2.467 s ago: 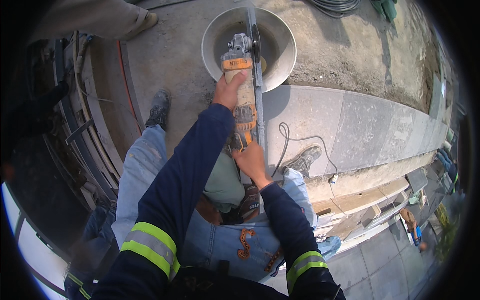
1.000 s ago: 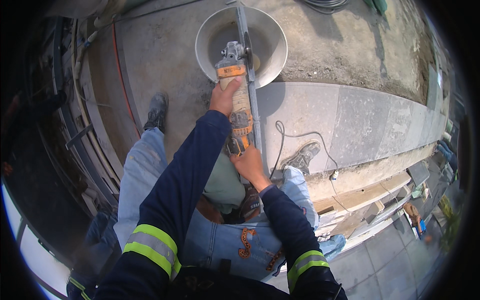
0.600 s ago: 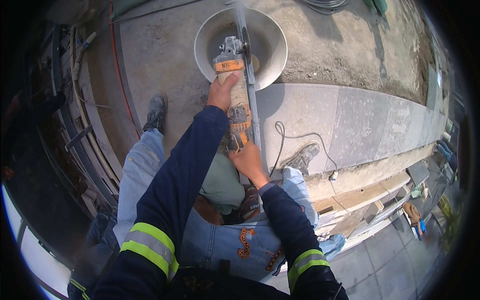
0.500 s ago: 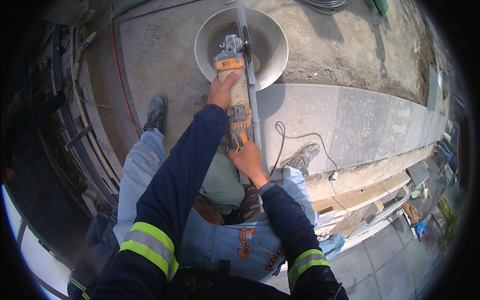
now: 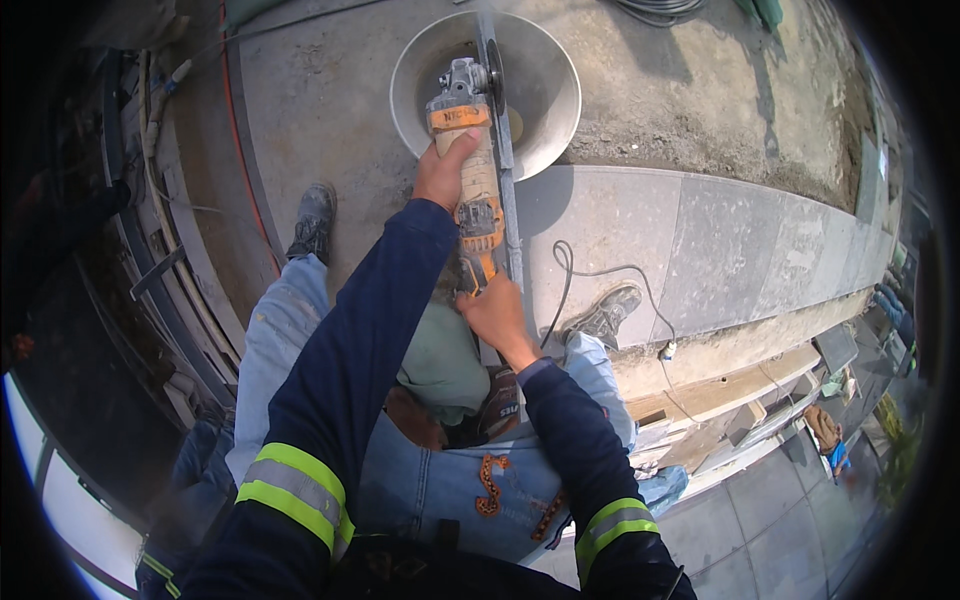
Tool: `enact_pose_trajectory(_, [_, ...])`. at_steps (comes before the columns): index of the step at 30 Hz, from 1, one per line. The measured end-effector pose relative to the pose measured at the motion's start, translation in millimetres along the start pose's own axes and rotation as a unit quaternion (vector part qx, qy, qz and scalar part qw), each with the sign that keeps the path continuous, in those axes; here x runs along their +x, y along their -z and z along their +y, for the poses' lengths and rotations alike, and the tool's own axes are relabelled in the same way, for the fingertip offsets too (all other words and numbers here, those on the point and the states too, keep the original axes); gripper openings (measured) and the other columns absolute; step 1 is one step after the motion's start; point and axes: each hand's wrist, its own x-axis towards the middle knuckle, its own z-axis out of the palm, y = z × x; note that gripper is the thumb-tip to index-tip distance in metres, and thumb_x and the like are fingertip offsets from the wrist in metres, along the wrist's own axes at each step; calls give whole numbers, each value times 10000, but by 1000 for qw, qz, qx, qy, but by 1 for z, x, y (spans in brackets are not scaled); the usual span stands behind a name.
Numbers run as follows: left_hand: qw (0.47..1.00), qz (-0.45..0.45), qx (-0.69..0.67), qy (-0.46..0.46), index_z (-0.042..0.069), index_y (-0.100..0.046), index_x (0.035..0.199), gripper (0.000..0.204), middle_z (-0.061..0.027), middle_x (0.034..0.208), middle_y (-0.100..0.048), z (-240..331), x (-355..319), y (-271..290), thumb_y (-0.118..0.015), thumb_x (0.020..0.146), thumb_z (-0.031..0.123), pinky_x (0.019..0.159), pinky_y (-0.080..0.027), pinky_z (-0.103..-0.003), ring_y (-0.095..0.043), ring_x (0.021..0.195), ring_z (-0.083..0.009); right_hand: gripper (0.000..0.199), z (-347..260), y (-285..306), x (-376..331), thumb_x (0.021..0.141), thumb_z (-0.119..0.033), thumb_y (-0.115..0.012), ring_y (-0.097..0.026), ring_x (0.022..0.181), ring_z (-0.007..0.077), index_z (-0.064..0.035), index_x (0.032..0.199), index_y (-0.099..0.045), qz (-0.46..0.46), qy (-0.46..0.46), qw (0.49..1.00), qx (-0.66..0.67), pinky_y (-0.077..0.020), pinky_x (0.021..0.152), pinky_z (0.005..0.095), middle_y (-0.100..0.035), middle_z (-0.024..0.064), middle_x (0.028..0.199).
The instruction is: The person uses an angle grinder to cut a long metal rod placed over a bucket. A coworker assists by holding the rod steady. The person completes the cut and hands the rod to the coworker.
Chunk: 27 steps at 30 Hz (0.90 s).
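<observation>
Both my hands hold an orange and grey angle grinder [image 5: 480, 222], its head pointing away from me. My left hand [image 5: 443, 172] wraps round the taped, dusty body just behind the grinder's head. Farther back, my right hand [image 5: 499, 318] is closed on the rear handle. The dark cutting disc [image 5: 495, 76] stands on edge at the right of the head, against a narrow grey strip of slab [image 5: 505, 150]. This strip runs lengthwise from near my lap out across a wide metal bowl [image 5: 550, 130]. Whether the disc is cutting into it I cannot tell.
A dark cord [image 5: 610, 270] loops beside my right boot [image 5: 607, 318] to a connector. Grey paving slabs [image 5: 720, 250] lie to the right. An orange cable [image 5: 240, 150] runs along the left, near stacked metal bars. Coiled grey hose [image 5: 655, 10] lies at the far edge. A green cloth bundle [image 5: 447, 365] sits between my legs.
The grinder and its disc have shifted very slightly, with the head a little farther away along the strip. Both hands keep their grip.
</observation>
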Motion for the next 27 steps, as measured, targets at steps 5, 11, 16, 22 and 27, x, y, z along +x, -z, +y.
enact_pose_trajectory(5, [1000,3,-21,7,-22,-589,1263,491,-116,1023,-691,2,1,-2,-713,929,317,721,-588,-339,-704,824,-203,435,-2,2,1,761,-146,-758,-691,930,485,160,1034,-616,0,6,1000,1,-549,784,469,-694,343,904])
enact_pose_trajectory(11, [999,9,-34,24,-39,-607,1258,452,-118,1049,-706,12,3,-4,-724,926,245,768,-571,-324,-710,864,-205,398,-5,2,7,763,-152,-757,-693,904,486,158,979,-632,-1,23,1000,7,-549,751,470,-687,349,868])
enact_pose_trajectory(16, [999,16,-38,27,-38,-608,1264,452,-110,1060,-705,12,0,-9,-724,926,239,784,-564,-320,-706,880,-201,411,-2,2,6,768,-144,-757,-694,916,483,142,1033,-631,0,2,1000,-6,-549,765,468,-695,340,892])
enact_pose_trajectory(22, [1000,14,0,-17,-23,-590,1240,485,-130,1002,-688,-4,-1,-1,-716,929,328,678,-595,-359,-707,783,-225,446,-2,2,-2,769,-133,-757,-696,936,475,147,1084,-612,4,2,1000,12,-553,785,460,-697,340,922])
enact_pose_trajectory(27, [1000,10,25,-5,-33,-589,1215,478,-145,934,-690,-18,-4,9,-712,930,331,616,-596,-369,-708,707,-243,523,13,-2,-6,763,-131,-759,-678,946,499,137,1168,-565,-14,5,1000,13,-556,815,487,-691,351,936])
